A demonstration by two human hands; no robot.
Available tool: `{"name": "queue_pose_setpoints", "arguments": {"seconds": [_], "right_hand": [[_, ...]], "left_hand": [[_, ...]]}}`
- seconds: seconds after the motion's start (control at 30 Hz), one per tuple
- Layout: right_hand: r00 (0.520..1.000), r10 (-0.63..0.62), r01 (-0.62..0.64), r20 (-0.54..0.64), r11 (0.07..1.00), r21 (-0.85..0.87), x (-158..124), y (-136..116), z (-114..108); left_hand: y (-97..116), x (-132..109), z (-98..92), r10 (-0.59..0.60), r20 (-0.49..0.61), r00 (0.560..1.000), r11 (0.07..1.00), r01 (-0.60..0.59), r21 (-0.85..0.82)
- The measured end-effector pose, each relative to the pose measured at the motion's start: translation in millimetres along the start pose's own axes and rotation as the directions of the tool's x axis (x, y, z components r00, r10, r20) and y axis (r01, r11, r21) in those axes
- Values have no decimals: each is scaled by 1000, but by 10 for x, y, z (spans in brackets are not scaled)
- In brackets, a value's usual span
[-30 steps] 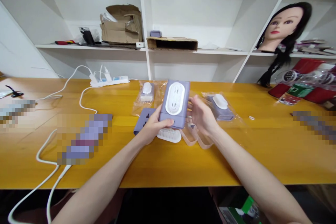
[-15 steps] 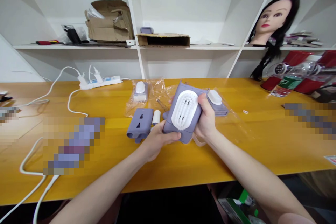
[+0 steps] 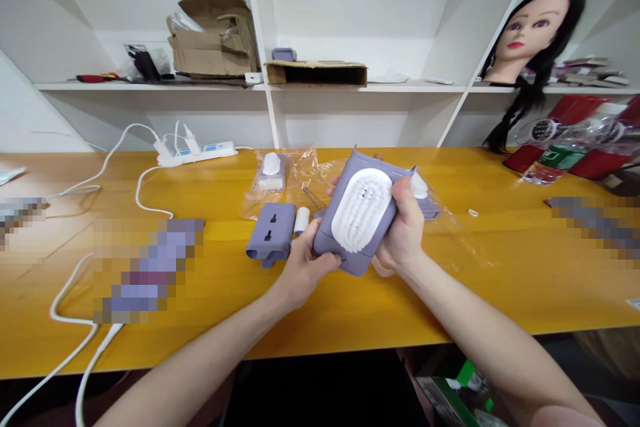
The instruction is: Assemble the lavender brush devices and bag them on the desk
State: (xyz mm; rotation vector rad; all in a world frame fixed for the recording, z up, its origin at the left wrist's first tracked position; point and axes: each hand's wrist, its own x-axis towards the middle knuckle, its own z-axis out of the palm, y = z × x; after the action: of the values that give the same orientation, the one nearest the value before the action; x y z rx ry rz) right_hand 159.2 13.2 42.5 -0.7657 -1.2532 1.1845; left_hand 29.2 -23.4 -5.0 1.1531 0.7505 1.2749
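Between both hands, above the table, is a purple plastic housing (image 3: 357,265) with a white oval bristled pad (image 3: 363,210) on its upward face. My left hand (image 3: 303,270) is closed on its lower left corner, thumb across the near end. Closed on the right edge is my right hand (image 3: 404,230), thumb near the pad's rim and fingers hidden underneath. Left of the housing lie a purple shell (image 3: 277,223) with two dark slots, a white cylinder (image 3: 302,220) and a metal spring (image 3: 314,199). A similar purple piece (image 3: 429,207) with a white top is partly covered behind my right hand.
Clear plastic bags (image 3: 300,170) lie behind, with another white-topped purple piece (image 3: 273,177). A white power strip (image 3: 200,153) with cables and a blurred-out flat object (image 3: 150,273) are at left. A bottle (image 3: 555,155) stands right. Shelves hold cardboard boxes (image 3: 215,47) and a mannequin head (image 3: 535,33).
The housing has turned and tilted slightly in my hands and sits a little further right. The dark slots in its white pad show less now. Both hands keep their hold; the view has shifted slightly.
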Motion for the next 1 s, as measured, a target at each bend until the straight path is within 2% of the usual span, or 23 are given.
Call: {"name": "queue_pose_setpoints", "arguments": {"seconds": [0.1, 0.2, 0.27, 0.33, 0.47, 0.57, 0.67, 0.77, 0.9, 1.0], "right_hand": [[1000, -7, 7, -5, 993, 115, 39, 3, -22], [997, 25, -37, 74, 984, 173, 59, 10, -48], [974, 79, -100, 211, 991, 91, 46, 27, -49], [943, 105, -86, 317, 994, -75, 23, 64, -32], [957, 24, 95, 289, 915, -392, 7, 178, -2], [964, 39, 97, 264, 871, -482, 21, 235, -24], [955, 102, 36, 280, 892, -451, 26, 236, -65], [926, 192, -45, 324, 911, -411, 26, 198, -97], [886, 258, -121, 385, 930, -346, 41, 141, -109], [876, 247, -143, 414, 953, -267, 43, 130, -93]], "left_hand": [[6, 6, 3, 2, -23, 1000, 1000, -3, -30], [62, 52, -17, 14, -158, 987, 993, -32, -111], [107, 97, -44, 42, -275, 961, 981, -91, -170], [123, 141, -78, 63, -331, 942, 972, -133, -193], [30, 196, -142, 80, -277, 957, 983, -122, -137], [-61, 192, -161, 132, -228, 965, 989, -143, -35], [-70, 157, -154, 190, -197, 962, 980, -175, 91], [-19, 120, -137, 223, -164, 961, 967, -196, 165], [4, 105, -130, 200, -96, 975, 971, -184, 151], [-52, 107, -155, 172, -98, 980, 969, -151, 196]]}}
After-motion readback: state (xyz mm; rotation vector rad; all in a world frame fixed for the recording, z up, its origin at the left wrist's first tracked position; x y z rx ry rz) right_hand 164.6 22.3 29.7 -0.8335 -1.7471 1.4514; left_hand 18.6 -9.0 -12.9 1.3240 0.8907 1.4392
